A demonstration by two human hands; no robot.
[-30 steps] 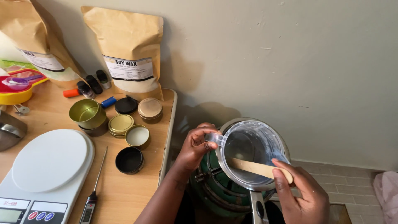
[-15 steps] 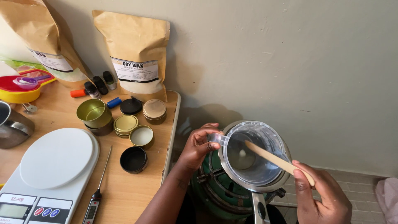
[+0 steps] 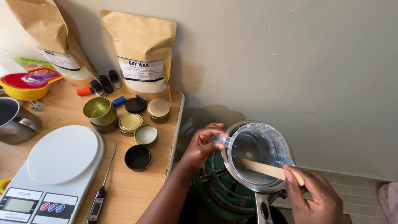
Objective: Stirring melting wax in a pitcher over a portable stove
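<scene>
My left hand (image 3: 202, 145) grips the handle of a clear plastic measuring jug (image 3: 258, 155) that sits inside a metal pot (image 3: 265, 195) on a green burner (image 3: 215, 188). My right hand (image 3: 311, 197) holds a flat wooden stick (image 3: 265, 168) with its far end down in the jug, lying across the bottom. The jug holds a thin layer of clear melted liquid.
A wooden table (image 3: 124, 191) on the left carries a white digital scale (image 3: 54, 166), a probe thermometer (image 3: 101, 188), several round gold and black tins (image 3: 132, 124), small dark bottles (image 3: 105, 83), two brown paper pouches (image 3: 143, 54), coloured measuring cups (image 3: 25, 85) and a steel pot (image 3: 16, 120). A plain wall rises behind.
The stick swung from pointing up-left into the jug to lying flatter across its bottom. My right hand came closer to the rim. The left hand kept its grip on the handle.
</scene>
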